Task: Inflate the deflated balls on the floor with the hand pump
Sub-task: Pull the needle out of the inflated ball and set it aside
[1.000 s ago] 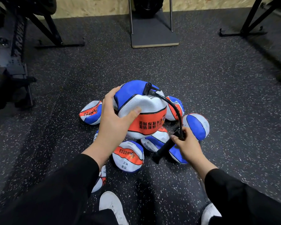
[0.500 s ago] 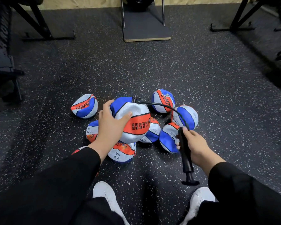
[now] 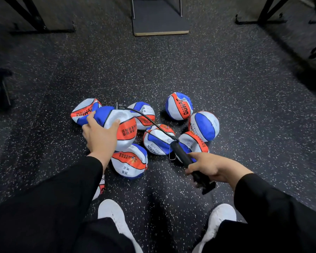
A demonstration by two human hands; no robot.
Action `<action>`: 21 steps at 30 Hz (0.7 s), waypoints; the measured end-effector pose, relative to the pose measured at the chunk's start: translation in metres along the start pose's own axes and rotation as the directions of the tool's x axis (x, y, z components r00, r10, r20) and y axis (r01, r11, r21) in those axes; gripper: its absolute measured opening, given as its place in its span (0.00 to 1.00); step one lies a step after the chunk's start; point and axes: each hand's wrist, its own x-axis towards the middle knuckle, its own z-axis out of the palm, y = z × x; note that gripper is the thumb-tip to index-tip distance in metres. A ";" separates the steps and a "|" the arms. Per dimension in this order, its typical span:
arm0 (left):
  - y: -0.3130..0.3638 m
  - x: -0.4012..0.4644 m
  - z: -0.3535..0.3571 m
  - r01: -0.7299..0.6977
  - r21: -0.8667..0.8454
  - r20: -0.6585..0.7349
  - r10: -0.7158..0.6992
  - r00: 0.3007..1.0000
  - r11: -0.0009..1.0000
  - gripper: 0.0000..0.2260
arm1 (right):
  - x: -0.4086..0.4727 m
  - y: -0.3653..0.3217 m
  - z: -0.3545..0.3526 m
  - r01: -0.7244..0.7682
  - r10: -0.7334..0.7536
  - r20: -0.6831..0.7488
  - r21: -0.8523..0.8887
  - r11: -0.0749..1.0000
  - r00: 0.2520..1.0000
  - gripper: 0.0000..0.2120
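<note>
Left hand (image 3: 100,136): your spread fingers rest on ball (image 3: 120,128).
Right hand (image 3: 212,167): curled round pump (image 3: 182,156); handle blurred.
Hose (image 3: 146,119): valve joint unclear.

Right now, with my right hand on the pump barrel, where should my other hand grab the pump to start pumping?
Take the T-handle at the near end of the pump, coming from your side. The barrel points away toward the balls, its hose already running to the ball your left hand steadies.
</note>
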 end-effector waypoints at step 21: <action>-0.051 -0.141 0.072 0.044 -0.133 0.388 0.011 0.922 0.990 0.40 | -0.042 0.031 -0.032 0.083 -0.155 -0.300 -0.239 0.967 0.941 0.21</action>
